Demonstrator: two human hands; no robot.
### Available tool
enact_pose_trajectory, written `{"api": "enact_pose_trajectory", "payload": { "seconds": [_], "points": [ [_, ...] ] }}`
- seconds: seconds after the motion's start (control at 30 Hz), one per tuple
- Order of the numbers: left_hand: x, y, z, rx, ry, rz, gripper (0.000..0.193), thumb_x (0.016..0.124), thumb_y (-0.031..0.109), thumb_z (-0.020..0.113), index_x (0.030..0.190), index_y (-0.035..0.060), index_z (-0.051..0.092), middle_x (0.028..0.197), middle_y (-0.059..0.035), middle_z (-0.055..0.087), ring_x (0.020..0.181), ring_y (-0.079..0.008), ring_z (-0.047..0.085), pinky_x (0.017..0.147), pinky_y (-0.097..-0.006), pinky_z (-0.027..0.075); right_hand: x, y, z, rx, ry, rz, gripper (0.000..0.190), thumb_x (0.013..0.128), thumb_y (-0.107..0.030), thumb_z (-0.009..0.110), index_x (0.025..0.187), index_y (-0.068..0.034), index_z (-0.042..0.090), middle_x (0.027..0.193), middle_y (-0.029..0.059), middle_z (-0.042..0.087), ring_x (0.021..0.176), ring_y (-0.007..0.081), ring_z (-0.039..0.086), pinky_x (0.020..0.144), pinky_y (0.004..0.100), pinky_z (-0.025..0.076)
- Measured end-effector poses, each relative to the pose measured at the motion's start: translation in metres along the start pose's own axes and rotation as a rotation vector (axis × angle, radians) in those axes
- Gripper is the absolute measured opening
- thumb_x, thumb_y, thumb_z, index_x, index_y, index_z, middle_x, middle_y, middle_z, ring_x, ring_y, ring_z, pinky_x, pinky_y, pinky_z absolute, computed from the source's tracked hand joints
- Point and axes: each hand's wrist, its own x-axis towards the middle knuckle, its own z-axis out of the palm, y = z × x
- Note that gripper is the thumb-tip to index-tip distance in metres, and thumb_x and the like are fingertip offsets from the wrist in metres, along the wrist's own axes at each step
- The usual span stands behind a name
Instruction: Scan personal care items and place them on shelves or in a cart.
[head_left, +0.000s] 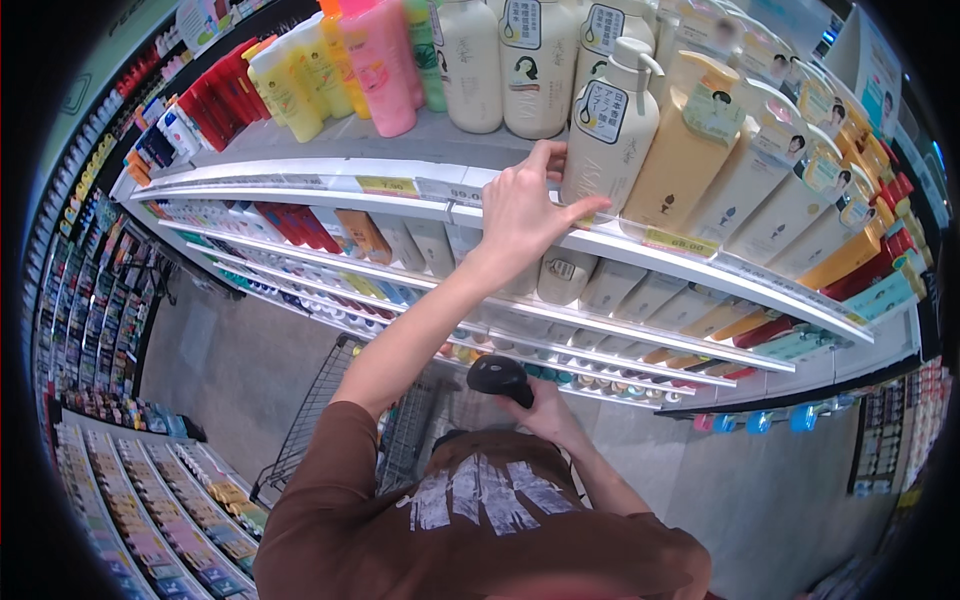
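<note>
My left hand (525, 210) reaches up to the top shelf and rests at the base of a cream pump bottle (611, 127), fingers on its left side and thumb across its lower front at the shelf edge. Whether the fingers bear on the bottle or only on the shelf is hard to tell. Held low near my body, a black handheld scanner (498, 375) has its handle in my right hand (546, 411). More cream pump bottles (534, 82) stand behind and to the left, and a tan pump bottle (679, 157) stands close on the right.
Pink (379, 75) and yellow bottles (289, 90) stand farther left on the top shelf. A price rail (382, 185) runs along its edge, with stocked shelves below. A wire shopping cart (315, 420) stands at my left. Another stocked display (150, 510) fills the lower left.
</note>
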Motion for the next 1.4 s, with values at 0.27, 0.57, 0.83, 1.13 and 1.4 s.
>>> {"api": "enact_pose_trajectory", "payload": {
  "seconds": [0.27, 0.57, 0.83, 1.13, 1.4],
  "points": [
    [-0.039, -0.023, -0.033, -0.451, 0.224, 0.314, 0.045, 0.086, 0.002, 0.080, 0.127, -0.0007, 0.061, 0.120, -0.0151, 0.069, 0.111, -0.0225, 0.069, 0.094, -0.0385, 0.058, -0.003, 0.016, 0.029, -0.062, 0.148, 0.068, 0.038, 0.093, -0.029, 0.079, 0.113, 0.003, 0.073, 0.082, 0.0178, 0.074, 0.072, 0.0257, 0.071, 0.072, 0.0378, 0.055],
    [-0.314, -0.311, -0.098, -0.350, 0.432, -0.594, 0.014, 0.103, 0.007, 0.065, 0.113, -0.0027, 0.062, 0.101, -0.0082, 0.068, 0.092, -0.0141, 0.067, 0.077, -0.0280, 0.060, -0.014, 0.007, 0.097, -0.063, 0.122, 0.137, 0.040, 0.094, -0.032, 0.077, 0.112, 0.004, 0.072, 0.094, 0.0226, 0.076, 0.089, 0.0370, 0.075, 0.079, 0.0424, 0.056],
    [-0.702, -0.460, -0.132, 0.150, 0.009, -1.228, 0.045, 0.090, 0.033, 0.069, 0.114, -0.0047, 0.068, 0.104, -0.0286, 0.073, 0.100, -0.0464, 0.071, 0.088, -0.0486, 0.056, 0.006, -0.030, 0.162, -0.202, -0.011, 0.143, 0.033, 0.095, -0.022, 0.077, 0.116, 0.003, 0.072, 0.090, 0.0160, 0.078, 0.084, 0.0129, 0.070, 0.076, 0.0333, 0.056],
    [-0.769, -0.412, -0.132, 0.232, 0.092, -1.979, 0.076, 0.085, 0.033, 0.081, 0.142, 0.0001, 0.042, 0.143, -0.0251, 0.048, 0.137, -0.0433, 0.049, 0.112, -0.0527, 0.047, 0.028, -0.041, 0.254, -0.407, -0.331, 0.261, 0.030, 0.095, -0.023, 0.077, 0.100, 0.006, 0.071, 0.060, 0.0018, 0.054, 0.059, 0.0073, 0.046, 0.054, 0.0305, 0.040],
    [-0.798, -0.490, -0.120, 0.486, 0.329, -1.853, 0.080, 0.085, 0.028, 0.081, 0.142, -0.0087, 0.039, 0.142, -0.0280, 0.047, 0.133, -0.0437, 0.051, 0.111, -0.0508, 0.048, 0.038, -0.040, 0.302, -0.567, -0.383, 0.337, 0.027, 0.095, -0.017, 0.077, 0.113, 0.003, 0.072, 0.081, 0.0030, 0.072, 0.074, 0.0072, 0.057, 0.068, 0.0280, 0.048]
  ]
}}
